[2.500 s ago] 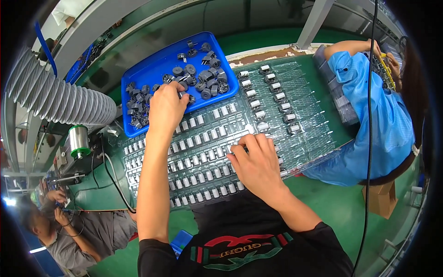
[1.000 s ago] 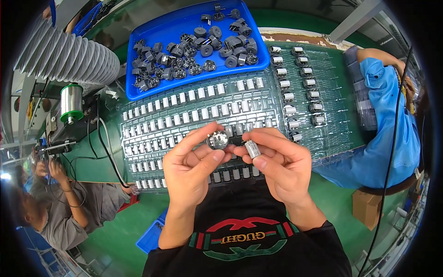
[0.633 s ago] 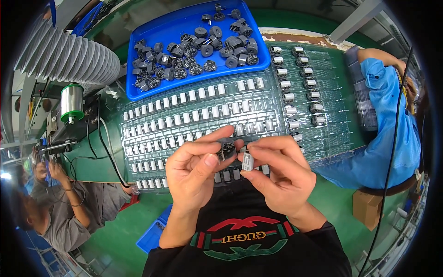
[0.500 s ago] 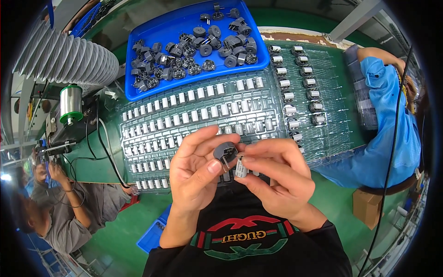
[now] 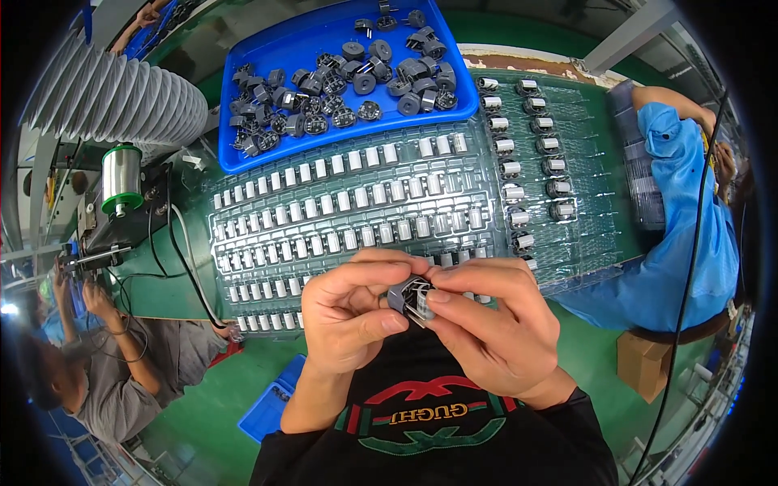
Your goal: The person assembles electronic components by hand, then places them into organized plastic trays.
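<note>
In front of my chest, my left hand (image 5: pixel 344 316) is closed round a dark grey round plug housing (image 5: pixel 396 298) between thumb and fingers. Its open side, with metal prongs, faces right. My right hand (image 5: pixel 512 328) pinches a small silver cylindrical capacitor (image 5: pixel 422 300) against that open side; fingertips partly cover it, so how deep it sits cannot be told. Just beyond my hands lies a clear plastic tray (image 5: pixel 279 231) with rows of silver-white capacitors. Behind it a blue tray (image 5: pixel 316 40) holds many grey plug housings.
To the right, another clear tray (image 5: pixel 587 174) carries two columns of capacitors fitted in dark housings. A solder spool (image 5: pixel 121 174) and a ribbed duct (image 5: pixel 121 97) stand at left. Co-workers sit at either side, in a blue sleeve (image 5: pixel 685 227) and a grey shirt (image 5: pixel 178 356).
My right hand has brought the capacitor from below the housing up against its open side. The housing has turned and dropped slightly in my left hand, whose fingers have curled in.
</note>
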A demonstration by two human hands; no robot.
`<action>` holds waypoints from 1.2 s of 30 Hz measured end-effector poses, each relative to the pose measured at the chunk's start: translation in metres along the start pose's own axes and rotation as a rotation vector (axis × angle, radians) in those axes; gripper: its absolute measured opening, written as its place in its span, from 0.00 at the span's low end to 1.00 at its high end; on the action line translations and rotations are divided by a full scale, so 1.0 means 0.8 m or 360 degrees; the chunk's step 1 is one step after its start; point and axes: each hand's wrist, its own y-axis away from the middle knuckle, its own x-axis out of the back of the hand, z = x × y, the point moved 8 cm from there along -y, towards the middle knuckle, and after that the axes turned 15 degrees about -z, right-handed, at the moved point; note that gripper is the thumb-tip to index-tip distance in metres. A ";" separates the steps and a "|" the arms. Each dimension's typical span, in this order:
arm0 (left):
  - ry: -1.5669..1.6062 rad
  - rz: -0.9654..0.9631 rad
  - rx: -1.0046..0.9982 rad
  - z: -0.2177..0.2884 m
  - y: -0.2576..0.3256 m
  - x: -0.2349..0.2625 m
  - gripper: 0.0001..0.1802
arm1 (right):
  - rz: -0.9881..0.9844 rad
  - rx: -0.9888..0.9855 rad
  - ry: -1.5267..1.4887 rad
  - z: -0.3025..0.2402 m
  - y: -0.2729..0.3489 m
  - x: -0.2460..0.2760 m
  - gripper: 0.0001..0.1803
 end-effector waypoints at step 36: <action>-0.0576 -0.0121 -0.0149 0.021 -0.012 -0.018 0.21 | -0.0023 0.0251 0.0300 -0.012 0.010 -0.001 0.16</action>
